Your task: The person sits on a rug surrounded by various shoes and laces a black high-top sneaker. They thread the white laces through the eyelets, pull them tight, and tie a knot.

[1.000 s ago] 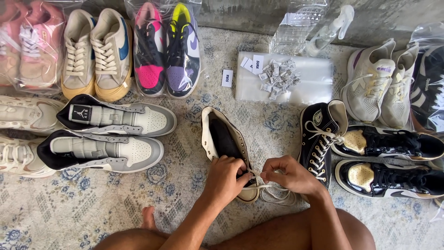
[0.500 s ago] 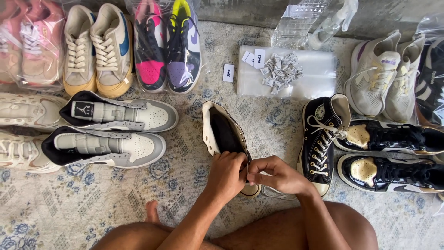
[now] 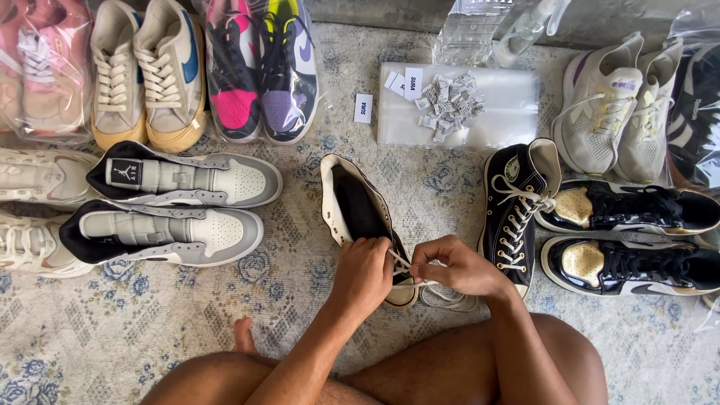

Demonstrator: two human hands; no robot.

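Patterned carpet point(image 3: 112, 337) carrying shoes laid out in pairs around the black high-top shoe point(image 3: 364, 217) at centre, its opening turned away from the seated person for lacing. Left of it, two grey-and-white high-tops point(image 3: 172, 206); right, its single mate point(image 3: 514, 210). Left hand point(image 3: 365, 274) and right hand point(image 3: 454, 268), both closed, pinch the white lace point(image 3: 401, 264) at its toe.

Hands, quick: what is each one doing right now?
Left hand: closed on the black high-top shoe.
Right hand: fingers pinching the white lace.
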